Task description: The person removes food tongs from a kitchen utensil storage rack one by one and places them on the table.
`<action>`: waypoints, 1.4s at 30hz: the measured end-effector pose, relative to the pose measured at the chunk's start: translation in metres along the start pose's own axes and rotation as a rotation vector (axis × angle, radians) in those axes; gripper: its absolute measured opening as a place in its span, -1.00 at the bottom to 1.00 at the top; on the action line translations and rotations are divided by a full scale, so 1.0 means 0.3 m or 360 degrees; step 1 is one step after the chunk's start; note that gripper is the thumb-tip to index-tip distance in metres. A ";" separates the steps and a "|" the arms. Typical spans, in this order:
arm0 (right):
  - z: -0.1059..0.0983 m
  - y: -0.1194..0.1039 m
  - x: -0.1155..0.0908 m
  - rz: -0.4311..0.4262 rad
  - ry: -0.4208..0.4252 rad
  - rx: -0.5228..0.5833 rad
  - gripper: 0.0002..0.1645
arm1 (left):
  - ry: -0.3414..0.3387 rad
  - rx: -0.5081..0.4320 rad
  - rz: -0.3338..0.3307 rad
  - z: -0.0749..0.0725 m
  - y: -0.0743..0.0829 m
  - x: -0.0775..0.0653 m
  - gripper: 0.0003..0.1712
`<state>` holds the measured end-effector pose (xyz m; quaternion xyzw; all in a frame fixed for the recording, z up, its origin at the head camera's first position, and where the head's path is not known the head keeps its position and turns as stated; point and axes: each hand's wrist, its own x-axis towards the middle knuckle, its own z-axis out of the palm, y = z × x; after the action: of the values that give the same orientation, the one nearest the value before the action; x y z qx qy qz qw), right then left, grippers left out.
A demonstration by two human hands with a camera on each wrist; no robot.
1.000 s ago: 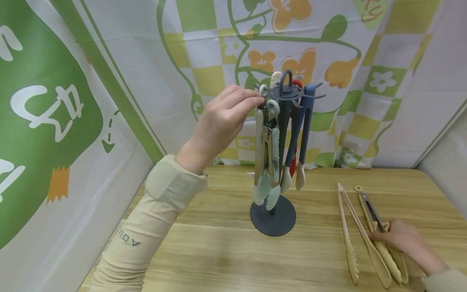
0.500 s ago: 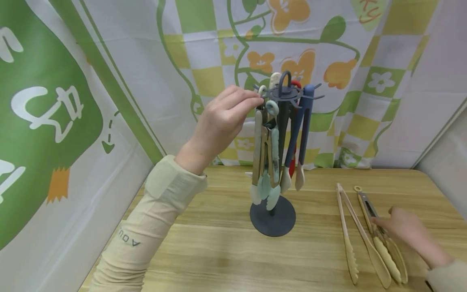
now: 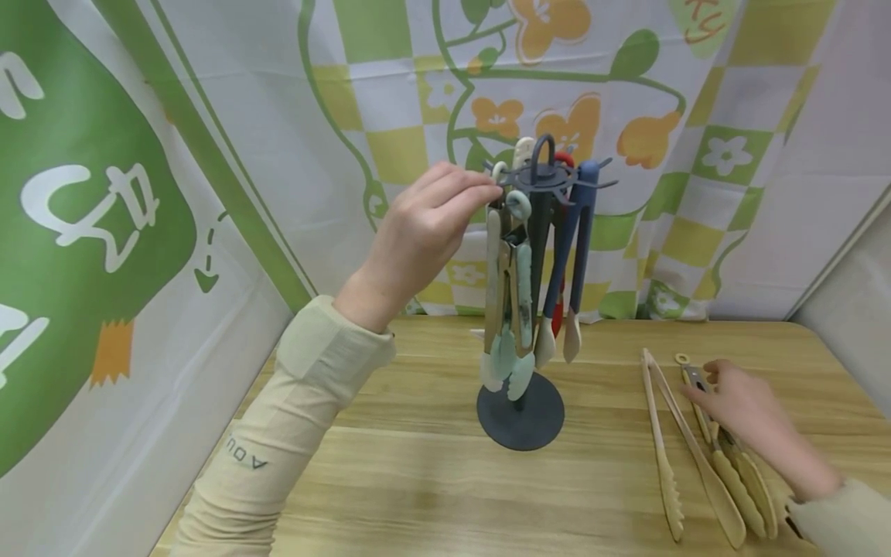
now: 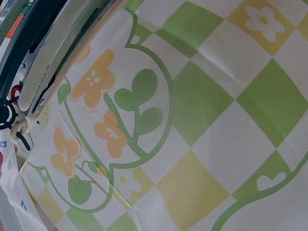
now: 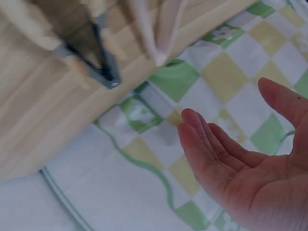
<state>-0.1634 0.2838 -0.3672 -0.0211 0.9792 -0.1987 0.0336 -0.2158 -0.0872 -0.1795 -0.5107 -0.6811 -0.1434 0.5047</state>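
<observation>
Head view: cream tongs with a grey metal section (image 3: 743, 487) lie on the wooden table (image 3: 390, 487) at lower right of the frame, ring end pointing up. The right hand (image 3: 748, 406) hovers over their upper half and hides part of it. On the right wrist feed I read that hand as relaxed, fingers extended and thumb spread apart, grasp empty; the tongs blur at upper left there.

Just left of them, pale pinkish tongs (image 3: 663, 464) lie spread in a narrow V.

Centre of frame: dark grey rack (image 3: 522, 429), upright on its round base. The left hand (image 3: 425, 224) has its fingertips at the rack's top, by the ring of the whitish tongs (image 3: 493, 286). Whether they pinch it I cannot tell; on left wrist I get ring and hook only.

Also hanging: mint tongs (image 3: 520, 375) in front, blue tongs (image 3: 586, 232) to the right, something red (image 3: 558, 321) behind.

Backdrop: checked, flower-printed cloth (image 3: 397, 147) across the upper frame.
</observation>
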 end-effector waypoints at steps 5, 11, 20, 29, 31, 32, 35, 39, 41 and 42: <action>-0.009 -0.062 0.001 -0.0046 0.0091 0.0097 -0.12 | -0.0001 0.0002 0.0003 0.000 0.000 0.000 -0.80; -0.028 -0.150 0.005 -0.0104 0.0227 0.0189 -0.12 | 0.0011 -0.0006 0.0003 0.001 0.001 0.001 -0.80; -0.050 -0.231 0.001 -0.0235 0.0411 0.0257 -0.29 | 0.0008 -0.0006 0.0001 0.002 0.001 0.000 -0.80; -0.058 -0.283 -0.002 -0.0277 0.0488 0.0380 -0.34 | 0.0009 -0.0007 0.0001 0.003 0.002 -0.001 -0.80; -0.061 -0.295 -0.003 -0.0279 0.0503 0.0408 -0.35 | 0.0011 -0.0010 -0.0001 0.003 0.002 -0.001 -0.80; -0.063 -0.302 -0.004 -0.0278 0.0513 0.0420 -0.35 | 0.0012 -0.0011 -0.0001 0.003 0.001 -0.001 -0.81; -0.071 -0.325 -0.007 -0.0273 0.0536 0.0449 -0.37 | 0.0012 -0.0010 -0.0002 0.004 0.000 -0.001 -0.81; -0.082 -0.358 -0.004 -0.0273 0.0554 0.0497 -0.37 | 0.0020 0.0001 -0.0008 0.005 -0.001 -0.004 -0.82; -0.087 -0.375 0.000 -0.0278 0.0566 0.0525 -0.37 | 0.0023 0.0002 -0.0013 0.005 -0.002 -0.005 -0.82; -0.088 -0.382 0.002 -0.0285 0.0576 0.0538 -0.37 | 0.0023 0.0002 -0.0013 0.006 -0.002 -0.005 -0.81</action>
<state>-0.1626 0.1885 -0.2982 -0.0660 0.9165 -0.3622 -0.1567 -0.2173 -0.0872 -0.1813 -0.5065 -0.6797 -0.1488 0.5092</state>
